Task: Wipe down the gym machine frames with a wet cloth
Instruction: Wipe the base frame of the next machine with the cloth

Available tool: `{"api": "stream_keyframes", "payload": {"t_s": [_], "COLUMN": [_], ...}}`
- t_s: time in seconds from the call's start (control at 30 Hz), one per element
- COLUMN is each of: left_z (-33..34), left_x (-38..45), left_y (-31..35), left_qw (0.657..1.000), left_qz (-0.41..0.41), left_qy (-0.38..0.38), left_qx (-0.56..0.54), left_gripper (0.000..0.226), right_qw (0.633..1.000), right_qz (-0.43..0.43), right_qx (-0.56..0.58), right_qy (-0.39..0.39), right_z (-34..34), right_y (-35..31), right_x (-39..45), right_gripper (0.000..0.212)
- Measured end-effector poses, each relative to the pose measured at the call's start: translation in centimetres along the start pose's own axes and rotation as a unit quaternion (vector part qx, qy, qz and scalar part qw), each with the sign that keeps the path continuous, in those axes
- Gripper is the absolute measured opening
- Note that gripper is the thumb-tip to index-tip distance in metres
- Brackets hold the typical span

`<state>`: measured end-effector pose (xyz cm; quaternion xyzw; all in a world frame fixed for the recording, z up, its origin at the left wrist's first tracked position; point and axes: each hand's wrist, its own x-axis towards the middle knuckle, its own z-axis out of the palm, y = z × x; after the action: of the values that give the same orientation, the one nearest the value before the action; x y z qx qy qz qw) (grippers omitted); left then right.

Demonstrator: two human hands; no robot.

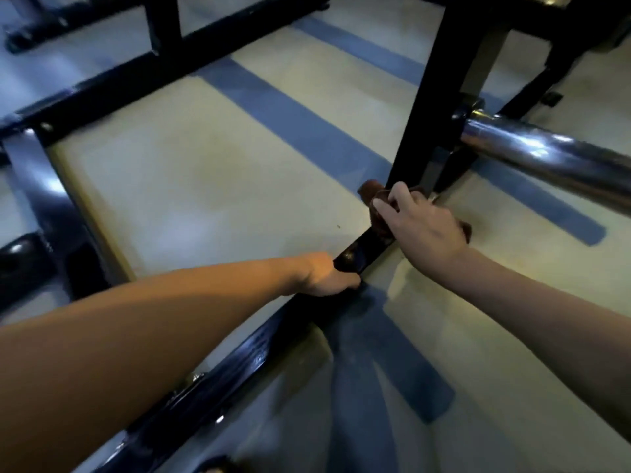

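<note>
A black gym machine frame lies low over the floor, and its base bar (259, 353) runs from the bottom left up toward the centre. My left hand (324, 276) grips this bar with fingers curled round it. Further along the same bar, my right hand (420, 221) holds a brown cloth (374, 194) pressed against the bar where a black upright post (440, 97) meets it. Most of the cloth is hidden under that hand.
A chrome bar (553, 158) sticks out to the right from the upright post. More black frame members cross the top left (136, 76) and left side (41, 196). The floor is pale with blue stripes (293, 114).
</note>
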<state>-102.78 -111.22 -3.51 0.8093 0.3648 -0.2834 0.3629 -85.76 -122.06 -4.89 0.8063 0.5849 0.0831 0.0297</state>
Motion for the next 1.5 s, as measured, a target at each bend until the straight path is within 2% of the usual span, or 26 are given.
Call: {"api": "stream_keyframes", "payload": {"t_s": [0.07, 0.13, 0.23, 0.3, 0.37, 0.43, 0.5, 0.57, 0.67, 0.73, 0.8, 0.83, 0.9, 0.97, 1.1, 1.2, 1.27, 1.3, 1.37, 1.43, 1.5], "left_z": [1.2, 2.0, 3.3, 4.5, 5.5, 6.6, 7.3, 7.3, 7.3, 7.5, 7.6, 7.4, 7.0, 7.0, 8.6, 12.0, 14.3, 15.1, 15.8, 15.9, 15.9], "left_x": [-0.5, -0.8, -1.9, -2.9, -4.1, -5.1, -6.1, -6.4, -6.9, -6.8, -6.7, -6.6, -7.6, -9.9, -14.8, -18.6, -20.8, -21.5, -22.7, -23.1, -23.0], "left_y": [-1.3, -2.5, -4.4, -5.9, -7.6, -9.2, -10.3, -10.4, -10.1, -10.1, -10.3, -10.8, -12.0, -14.2, -22.1, -27.3, -29.8, -30.6, -31.9, -32.6, -32.6], "left_qw": [1.000, 1.000, 0.997, 0.993, 0.989, 0.985, 0.983, 0.982, 0.982, 0.982, 0.985, 0.987, 0.990, 0.991, 0.982, 0.973, 0.966, 0.962, 0.962, 0.960, 0.960], "left_qz": [0.002, -0.010, -0.066, -0.100, -0.123, -0.135, -0.137, -0.129, -0.122, -0.119, -0.104, -0.085, -0.019, 0.011, -0.040, -0.123, -0.179, -0.199, -0.206, -0.201, -0.185], "left_qy": [-0.012, -0.006, 0.038, 0.064, 0.085, 0.100, 0.119, 0.135, 0.142, 0.145, 0.139, 0.136, 0.140, 0.126, 0.175, 0.192, 0.186, 0.183, 0.177, 0.191, 0.202], "left_qx": [-0.007, 0.016, 0.018, 0.000, -0.006, 0.022, 0.030, 0.033, 0.016, 0.007, 0.010, 0.010, -0.015, -0.035, 0.051, 0.039, -0.010, -0.031, -0.012, 0.037, 0.054], "left_gripper": [0.043, 0.050, 0.055, 0.059, 0.070, 0.058, 0.040, 0.037, 0.040, 0.041, 0.053, 0.070, 0.113, 0.131, 0.139, 0.153, 0.149, 0.139, 0.096, 0.060, 0.048], "right_qw": [0.998, 0.980, 0.952, 0.937, 0.925, 0.923, 0.923, 0.924, 0.934, 0.934, 0.926, 0.926, 0.930, 0.929, 0.932, 0.933, 0.920, 0.916, 0.921, 0.936, 0.947], "right_qz": [0.008, 0.072, 0.154, 0.175, 0.154, 0.096, 0.014, -0.036, -0.005, 0.082, 0.146, 0.151, 0.126, 0.082, 0.016, -0.071, -0.137, -0.163, -0.180, -0.130, -0.051], "right_qx": [0.063, 0.187, 0.266, 0.302, 0.343, 0.368, 0.382, 0.382, 0.356, 0.343, 0.342, 0.338, 0.334, 0.347, 0.355, 0.344, 0.348, 0.345, 0.328, 0.319, 0.316], "right_qy": [-0.020, -0.014, 0.015, 0.033, 0.047, 0.060, 0.027, 0.002, 0.034, 0.055, 0.063, 0.069, 0.087, 0.099, 0.064, 0.084, 0.115, 0.122, 0.114, 0.070, 0.035], "right_z": [2.5, 3.8, 4.3, 4.2, 4.4, 4.5, 4.7, 4.6, 5.1, 5.3, 5.5, 5.6, 5.7, 5.4, 3.8, 2.6, 2.2, 2.1, 1.8, 1.8, 1.7], "right_y": [-1.2, -2.3, -4.4, -5.8, -7.5, -9.9, -12.8, -13.3, -9.4, -5.9, -4.5, -4.9, -7.5, -11.4, -21.4, -28.9, -32.2, -32.8, -32.1, -29.1, -25.1], "right_x": [-0.8, -1.4, -3.0, -4.0, -4.4, -4.7, -5.9, -6.7, -4.9, -3.1, -2.6, -2.9, -4.3, -6.4, -9.8, -12.9, -14.2, -14.5, -14.3, -13.3, -11.9], "right_gripper": [0.049, 0.034, 0.038, 0.040, 0.040, 0.039, 0.041, 0.042, 0.037, 0.039, 0.043, 0.043, 0.041, 0.039, 0.041, 0.038, 0.036, 0.036, 0.035, 0.038, 0.041]}}
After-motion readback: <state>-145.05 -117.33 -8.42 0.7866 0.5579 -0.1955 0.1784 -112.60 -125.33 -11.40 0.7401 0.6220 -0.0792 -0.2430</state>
